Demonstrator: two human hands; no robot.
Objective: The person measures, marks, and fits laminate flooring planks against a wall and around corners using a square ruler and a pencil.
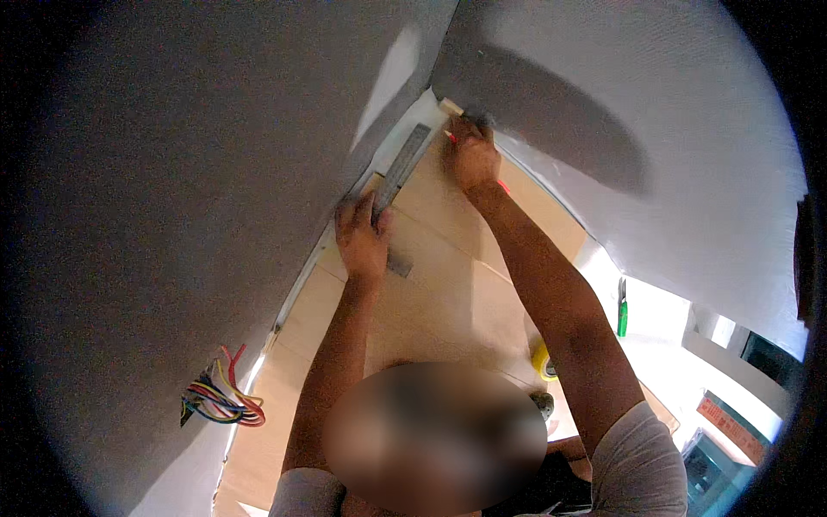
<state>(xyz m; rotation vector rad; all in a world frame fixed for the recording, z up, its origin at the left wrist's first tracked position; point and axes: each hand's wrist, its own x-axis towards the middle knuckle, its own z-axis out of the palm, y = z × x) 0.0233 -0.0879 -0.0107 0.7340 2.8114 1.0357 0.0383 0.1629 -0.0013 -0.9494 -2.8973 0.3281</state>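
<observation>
My left hand [362,237] is closed on a grey metal square [407,159]. Its long blade points along the left wall toward the corner, and a short arm shows below the hand. Close to the far corner, my right hand [474,162] is closed with a red pencil [451,137] in it. The pencil's pale tip shows on one side of the fingers and a red end on the other. A small pale block [450,107] lies just past the right fingers, against the corner; whether they touch it I cannot tell. Both hands are over tan sheets [431,233] covering the floor.
Two grey walls meet at the far corner. Bundled coloured wires [226,396] stick out of the left wall. A yellow tape roll [544,363] is beside my right arm. A green-handled cutter [623,314] lies on the white surface at right. A blurred oval hides the lower middle.
</observation>
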